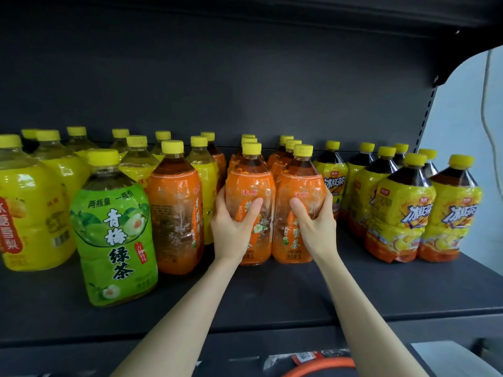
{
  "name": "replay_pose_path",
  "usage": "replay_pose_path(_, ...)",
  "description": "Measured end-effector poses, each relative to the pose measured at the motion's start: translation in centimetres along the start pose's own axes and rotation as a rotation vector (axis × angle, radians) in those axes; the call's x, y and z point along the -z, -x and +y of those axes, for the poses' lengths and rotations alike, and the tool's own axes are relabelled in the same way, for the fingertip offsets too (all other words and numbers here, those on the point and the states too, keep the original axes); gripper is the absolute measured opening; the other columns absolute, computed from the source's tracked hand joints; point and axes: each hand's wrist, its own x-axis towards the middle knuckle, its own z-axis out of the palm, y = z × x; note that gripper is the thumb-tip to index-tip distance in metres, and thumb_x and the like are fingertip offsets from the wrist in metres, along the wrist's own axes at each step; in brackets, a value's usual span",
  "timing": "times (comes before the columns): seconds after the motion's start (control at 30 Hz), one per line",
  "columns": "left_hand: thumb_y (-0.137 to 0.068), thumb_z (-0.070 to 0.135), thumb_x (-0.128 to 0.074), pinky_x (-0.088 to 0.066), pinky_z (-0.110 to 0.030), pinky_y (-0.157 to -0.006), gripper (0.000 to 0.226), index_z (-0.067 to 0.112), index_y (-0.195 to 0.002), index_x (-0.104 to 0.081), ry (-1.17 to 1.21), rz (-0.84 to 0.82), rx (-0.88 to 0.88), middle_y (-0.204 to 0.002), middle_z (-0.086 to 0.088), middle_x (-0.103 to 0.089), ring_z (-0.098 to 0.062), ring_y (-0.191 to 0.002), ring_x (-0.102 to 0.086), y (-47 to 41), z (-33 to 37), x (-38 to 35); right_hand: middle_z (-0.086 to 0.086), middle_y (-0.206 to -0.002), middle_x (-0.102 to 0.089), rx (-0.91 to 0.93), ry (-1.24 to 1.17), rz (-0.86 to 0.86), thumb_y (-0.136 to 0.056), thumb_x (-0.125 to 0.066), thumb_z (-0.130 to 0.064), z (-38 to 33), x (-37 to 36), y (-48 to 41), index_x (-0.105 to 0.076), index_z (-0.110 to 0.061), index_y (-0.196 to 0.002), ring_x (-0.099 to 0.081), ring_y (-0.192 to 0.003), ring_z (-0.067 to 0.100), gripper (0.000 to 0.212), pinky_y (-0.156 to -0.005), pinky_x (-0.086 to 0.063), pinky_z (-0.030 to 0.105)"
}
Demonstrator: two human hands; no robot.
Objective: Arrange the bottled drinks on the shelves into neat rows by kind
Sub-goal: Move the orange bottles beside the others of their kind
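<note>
Mid-shelf, the left hand (234, 227) wraps the front left orange tea bottle (249, 202) and the right hand (313, 224) wraps the front right orange tea bottle (298, 205), squaring two orange rows. Next, probably, bring in the stray orange bottle (175, 213) standing left beside the green tea bottle (114, 229) on the shelf (299, 295)

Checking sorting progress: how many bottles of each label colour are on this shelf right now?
yellow-label bottles: 8
green-label bottles: 1
orange-label bottles: 8
yellow-and-orange iced-tea bottles: 7
Total: 24, counted by caps; the rear bottles are partly hidden.
</note>
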Motion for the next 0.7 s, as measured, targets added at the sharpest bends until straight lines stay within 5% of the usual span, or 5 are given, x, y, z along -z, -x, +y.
replay_pose_path(0.1,-0.063,0.074,-0.057,-0.045,-0.017,-0.09,0.095,0.019,-0.138,-0.04,-0.005,0.007,-0.002,-0.129,0.001,-0.057,-0.012,-0.116,-0.056,0.0,0.1,-0.2,-0.01,-0.119,-0.053,-0.005,-0.012,-0.004,-0.07,-0.061,-0.056,0.0,0.0,0.0,-0.026,-0.029,-0.143,-0.057,-0.105,0.008,0.086,-0.085,-0.049,0.025)
replay_pose_path(0.27,-0.062,0.076,-0.057,-0.047,-0.028,-0.097,0.098,0.019,-0.14,-0.037,-0.027,-0.024,0.018,-0.131,0.001,-0.055,-0.014,-0.118,-0.054,-0.1,0.2,0.0,-0.009,-0.12,-0.053,-0.017,-0.004,-0.025,-0.074,-0.063,-0.051,-0.2,0.1,0.1,-0.025,-0.028,-0.143,-0.057,-0.105,0.009,0.082,-0.08,-0.047,0.017)
replay_pose_path(0.37,-0.065,0.077,-0.056,-0.046,-0.032,-0.099,0.099,0.021,-0.142,-0.032,-0.075,-0.083,0.05,-0.135,-0.001,-0.052,-0.018,-0.122,-0.052,0.1,0.8,0.6,-0.007,-0.123,-0.052,-0.047,0.047,-0.056,-0.078,-0.063,-0.051,-0.5,0.5,0.2,-0.021,-0.028,-0.145,-0.057,-0.109,0.013,0.083,-0.089,-0.05,0.028)
replay_pose_path(0.57,-0.065,0.078,-0.047,-0.042,-0.045,-0.104,0.099,0.022,-0.146,-0.029,-0.269,-0.202,0.148,-0.14,-0.001,-0.049,-0.024,-0.127,-0.048,0.4,2.8,2.3,0.001,-0.146,-0.043,-0.13,0.247,-0.121,-0.049,-0.049,-0.095,-2.2,1.7,0.6,-0.005,-0.033,-0.15,-0.049,-0.128,0.025,0.126,-0.102,-0.045,0.052)
replay_pose_path(0.7,-0.086,0.053,-0.057,-0.045,-0.044,-0.101,0.069,0.016,-0.141,-0.04,-0.507,-0.211,0.054,-0.135,-0.004,-0.055,-0.025,-0.123,-0.053,1.8,3.6,4.4,0.004,-0.15,-0.039,-0.045,0.437,-0.129,-0.077,-0.055,-0.07,-3.6,2.3,2.7,-0.005,-0.023,-0.153,-0.046,-0.131,0.027,0.103,-0.101,-0.046,0.05)
